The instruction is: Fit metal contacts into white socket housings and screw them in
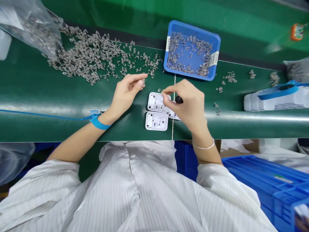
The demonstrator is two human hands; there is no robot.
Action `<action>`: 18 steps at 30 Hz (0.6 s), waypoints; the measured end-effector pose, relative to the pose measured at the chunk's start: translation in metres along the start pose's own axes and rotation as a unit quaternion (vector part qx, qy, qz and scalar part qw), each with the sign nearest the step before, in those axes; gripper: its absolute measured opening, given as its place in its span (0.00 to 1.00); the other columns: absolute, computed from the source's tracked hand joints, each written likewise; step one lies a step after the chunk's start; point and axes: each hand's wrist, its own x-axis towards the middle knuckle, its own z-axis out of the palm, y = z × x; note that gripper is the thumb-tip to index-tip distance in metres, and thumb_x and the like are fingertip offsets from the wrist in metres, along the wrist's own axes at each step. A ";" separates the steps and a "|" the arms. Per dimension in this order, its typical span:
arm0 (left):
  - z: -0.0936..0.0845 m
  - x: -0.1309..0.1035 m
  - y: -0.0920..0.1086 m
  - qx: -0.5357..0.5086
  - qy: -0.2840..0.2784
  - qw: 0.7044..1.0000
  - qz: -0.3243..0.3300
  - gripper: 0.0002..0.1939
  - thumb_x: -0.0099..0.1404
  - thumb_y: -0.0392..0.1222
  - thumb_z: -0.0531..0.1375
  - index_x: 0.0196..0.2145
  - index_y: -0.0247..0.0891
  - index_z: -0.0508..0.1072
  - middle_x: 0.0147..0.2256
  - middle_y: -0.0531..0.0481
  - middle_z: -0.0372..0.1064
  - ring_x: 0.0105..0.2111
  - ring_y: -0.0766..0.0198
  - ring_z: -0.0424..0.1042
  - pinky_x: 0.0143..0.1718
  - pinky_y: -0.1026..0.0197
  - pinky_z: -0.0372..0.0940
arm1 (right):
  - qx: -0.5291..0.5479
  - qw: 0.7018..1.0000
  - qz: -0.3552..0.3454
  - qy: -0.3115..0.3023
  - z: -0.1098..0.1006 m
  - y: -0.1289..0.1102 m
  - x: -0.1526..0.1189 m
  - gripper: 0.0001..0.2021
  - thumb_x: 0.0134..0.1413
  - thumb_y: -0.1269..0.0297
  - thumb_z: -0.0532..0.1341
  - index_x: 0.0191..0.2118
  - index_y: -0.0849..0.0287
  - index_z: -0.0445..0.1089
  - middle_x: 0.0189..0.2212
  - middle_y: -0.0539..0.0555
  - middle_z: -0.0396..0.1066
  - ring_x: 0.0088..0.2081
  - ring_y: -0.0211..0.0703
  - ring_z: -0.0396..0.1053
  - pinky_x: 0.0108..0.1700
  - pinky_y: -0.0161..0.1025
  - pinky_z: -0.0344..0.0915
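My left hand (126, 91) is closed in a pinch on a small metal spring (144, 81), near the edge of the loose pile. Between the thumb and index finger of my right hand (187, 103) is another small metal spring (159, 90), above the white plastic housings. A black rounded handle end (179, 99) shows within the right hand; the rest of that tool is hidden. One white housing (156, 121) lies in front, inner side up. A second housing (154, 101) sits just behind it, and a third (174, 115) is partly covered by my right hand.
A large pile of metal springs (89, 53) spreads at the back left beside a clear plastic bag (31, 29). Behind my hands stands a blue bin (193, 74) with springs inside. White plastic trays (277, 100) with a blue strap lie right. A blue wrist-strap cord (48, 113) runs left.
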 end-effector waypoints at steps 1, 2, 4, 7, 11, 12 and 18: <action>-0.002 0.001 -0.002 0.013 0.006 1.000 0.000 0.17 0.73 0.54 0.60 0.52 0.43 0.76 0.48 0.48 0.74 0.45 0.61 0.78 0.52 0.56 0.74 | 0.007 1.000 -0.005 -0.006 0.000 -0.003 -0.007 0.09 0.67 0.65 0.58 0.39 0.53 0.76 0.36 0.51 0.77 0.35 0.40 0.72 0.34 0.38 0.64; -0.004 0.003 -0.004 0.019 0.009 1.000 0.000 0.16 0.74 0.54 0.59 0.51 0.42 0.77 0.47 0.48 0.75 0.44 0.62 0.78 0.51 0.57 0.74 | 0.013 1.000 -0.010 -0.013 0.001 -0.006 -0.015 0.08 0.66 0.64 0.58 0.39 0.53 0.76 0.36 0.50 0.77 0.34 0.39 0.72 0.32 0.37 0.63; -0.007 0.006 -0.006 0.017 0.011 1.000 -0.005 0.16 0.75 0.52 0.58 0.49 0.40 0.78 0.43 0.51 0.76 0.44 0.64 0.77 0.50 0.59 0.74 | 0.017 0.999 -0.026 -0.027 0.005 -0.012 -0.032 0.08 0.67 0.63 0.59 0.39 0.55 0.76 0.35 0.49 0.77 0.32 0.35 0.72 0.27 0.36 0.58; -0.008 0.009 -0.008 0.017 0.015 1.000 -0.007 0.14 0.76 0.51 0.58 0.48 0.38 0.76 0.41 0.55 0.76 0.43 0.67 0.77 0.49 0.61 0.74 | 0.005 0.998 -0.044 -0.051 0.014 -0.020 -0.050 0.09 0.68 0.63 0.59 0.39 0.56 0.76 0.34 0.48 0.77 0.29 0.33 0.70 0.24 0.37 0.52; -0.006 0.010 -0.008 0.031 0.024 0.999 0.034 0.09 0.73 0.52 0.62 0.43 0.45 0.75 0.40 0.56 0.77 0.39 0.68 0.77 0.45 0.58 0.76 | -0.045 0.995 -0.013 -0.093 0.026 -0.023 -0.057 0.13 0.71 0.61 0.55 0.40 0.58 0.76 0.34 0.50 0.76 0.29 0.33 0.69 0.25 0.38 0.45; -0.006 0.010 -0.007 0.037 0.026 0.998 0.046 0.09 0.72 0.52 0.63 0.42 0.46 0.75 0.40 0.56 0.77 0.38 0.68 0.77 0.45 0.58 0.76 | -0.061 0.993 -0.004 -0.101 0.029 -0.024 -0.057 0.14 0.71 0.61 0.54 0.40 0.59 0.76 0.34 0.51 0.76 0.30 0.34 0.69 0.25 0.38 0.43; -0.002 0.007 -0.003 0.066 0.024 0.993 0.095 0.14 0.70 0.56 0.65 0.39 0.42 0.78 0.37 0.54 0.77 0.38 0.66 0.78 0.42 0.60 0.75 | -0.154 0.981 -0.013 -0.118 0.036 -0.026 -0.054 0.17 0.73 0.62 0.51 0.41 0.60 0.76 0.33 0.52 0.74 0.27 0.35 0.65 0.25 0.39 0.38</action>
